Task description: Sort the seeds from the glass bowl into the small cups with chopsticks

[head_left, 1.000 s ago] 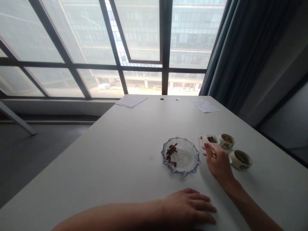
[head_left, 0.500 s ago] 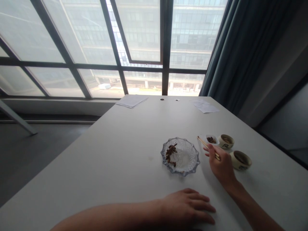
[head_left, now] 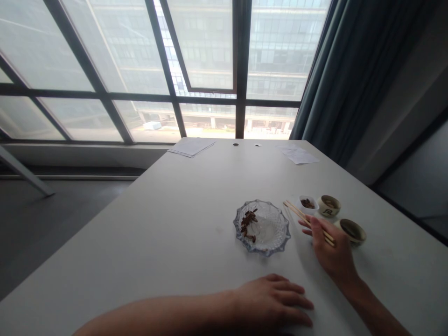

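Observation:
My right hand (head_left: 331, 245) is closed around a pair of wooden chopsticks (head_left: 297, 211), whose tips hover between the glass plate and the small white dish, apparently with nothing between them. Several small dark brown elongated pieces (head_left: 249, 219) lie on the left side of the scalloped clear glass plate (head_left: 276, 235). More such brown bits (head_left: 307, 203) sit in the small white dish (head_left: 301, 209), just beyond my right hand. My left hand (head_left: 275, 298) rests palm down on the table in front of the plate, fingers spread, holding nothing.
Two cream cups, one farther (head_left: 328, 206) and one nearer (head_left: 355, 233), stand right of the dish, the nearer partly behind my right hand. Papers lie at the far left (head_left: 192, 147) and far right (head_left: 299, 155) of the white table (head_left: 157, 233). Windows and a dark curtain (head_left: 325, 84) stand beyond.
My right hand has drawn back to the right and nearer to me, with more of the chopsticks showing and their tips slightly lower and further left. My left hand stays put.

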{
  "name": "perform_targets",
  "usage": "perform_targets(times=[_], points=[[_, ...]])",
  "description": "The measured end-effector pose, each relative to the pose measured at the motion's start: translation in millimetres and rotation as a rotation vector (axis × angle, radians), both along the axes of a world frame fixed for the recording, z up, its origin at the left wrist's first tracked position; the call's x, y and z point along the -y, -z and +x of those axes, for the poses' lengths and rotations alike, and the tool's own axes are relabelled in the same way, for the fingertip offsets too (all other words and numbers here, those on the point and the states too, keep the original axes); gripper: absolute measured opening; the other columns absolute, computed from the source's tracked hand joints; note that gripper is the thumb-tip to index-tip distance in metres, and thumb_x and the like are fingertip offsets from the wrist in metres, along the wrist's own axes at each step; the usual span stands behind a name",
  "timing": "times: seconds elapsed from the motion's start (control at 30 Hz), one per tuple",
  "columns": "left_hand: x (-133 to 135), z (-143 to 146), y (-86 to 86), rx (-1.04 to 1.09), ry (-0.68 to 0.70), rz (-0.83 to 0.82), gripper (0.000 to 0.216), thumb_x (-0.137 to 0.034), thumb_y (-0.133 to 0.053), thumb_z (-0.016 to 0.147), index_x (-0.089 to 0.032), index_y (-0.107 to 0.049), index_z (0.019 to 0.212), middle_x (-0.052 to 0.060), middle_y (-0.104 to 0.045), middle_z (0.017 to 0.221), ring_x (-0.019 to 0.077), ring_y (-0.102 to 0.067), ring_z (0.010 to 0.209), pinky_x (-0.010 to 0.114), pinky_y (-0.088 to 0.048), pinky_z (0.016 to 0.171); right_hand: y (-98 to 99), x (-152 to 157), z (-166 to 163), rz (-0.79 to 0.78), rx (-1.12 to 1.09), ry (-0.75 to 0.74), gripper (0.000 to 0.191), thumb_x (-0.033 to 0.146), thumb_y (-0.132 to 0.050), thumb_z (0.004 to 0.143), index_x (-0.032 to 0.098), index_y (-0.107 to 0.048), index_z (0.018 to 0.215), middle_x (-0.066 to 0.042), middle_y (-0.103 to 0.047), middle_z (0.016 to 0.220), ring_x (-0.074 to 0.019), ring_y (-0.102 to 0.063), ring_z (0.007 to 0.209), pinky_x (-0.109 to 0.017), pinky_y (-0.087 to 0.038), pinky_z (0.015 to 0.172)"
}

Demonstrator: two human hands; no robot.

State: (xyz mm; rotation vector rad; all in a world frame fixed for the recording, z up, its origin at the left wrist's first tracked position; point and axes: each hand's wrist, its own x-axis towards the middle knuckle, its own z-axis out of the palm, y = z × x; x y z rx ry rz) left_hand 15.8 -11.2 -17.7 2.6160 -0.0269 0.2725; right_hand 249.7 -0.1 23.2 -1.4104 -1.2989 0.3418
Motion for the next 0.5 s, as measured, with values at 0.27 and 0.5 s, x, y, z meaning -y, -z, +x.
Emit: perform_targets(times=[0.27,0.5], points=[[-0.6,0.9,-3.7,-0.011,-0.002,0.002,0.042,-0.039,-0.045,0.106,-0.021,-0.063,0.139,0.006,-0.054,0.159,0.0239,-0.044,0.154,0.038,-0.029,0.131,8.0,-4.7,5.9,-0.041,-0.115,0.004,0.045,0.057,-0.061,0.101,0.015,-0.077,0.099,-0.014,-0.082,0.094,-0.0296,-0.082,0.087,-0.039,-0.071,0.073],[-0.4,0.6,-2.6,-0.003,-0.005,-0.007,0.044,-0.042,-0.048,0.105,-0.021,-0.062,0.14,0.006,-0.054,0.159,0.0249,-0.044,0.154,0.039,-0.03,0.13,5.0,0.3,6.6,-0.019,-0.071,0.039,0.047,0.058,-0.059,0.101,0.015,-0.078,0.099,-0.014,-0.081,0.094,-0.028,-0.081,0.084,-0.039,-0.07,0.075]])
